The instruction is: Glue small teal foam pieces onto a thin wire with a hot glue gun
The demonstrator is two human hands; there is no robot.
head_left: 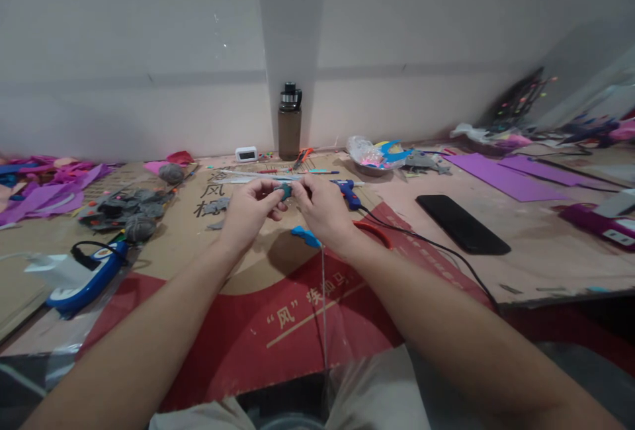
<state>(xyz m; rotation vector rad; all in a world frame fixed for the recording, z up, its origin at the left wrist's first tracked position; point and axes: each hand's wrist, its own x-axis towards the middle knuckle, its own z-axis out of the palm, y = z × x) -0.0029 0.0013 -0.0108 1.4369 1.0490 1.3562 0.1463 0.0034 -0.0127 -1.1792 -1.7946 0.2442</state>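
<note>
Above the cardboard sheet, my left hand and my right hand meet, fingers closed. They pinch a small dark teal piece between them; its exact kind is too small to make out. A thin grey strand hangs below my right hand towards my lap. Just under the hands lies a bright blue cut piece. A blue glue gun rests beyond my right hand, partly hidden by it. A red loop handle shows behind my right forearm. Grey cut pieces lie left of my left hand.
A brown water bottle and white digital clock stand by the wall. Right are a bowl of bagged bits, a black phone and purple sheets. Left are grey yarn balls and a blue power strip.
</note>
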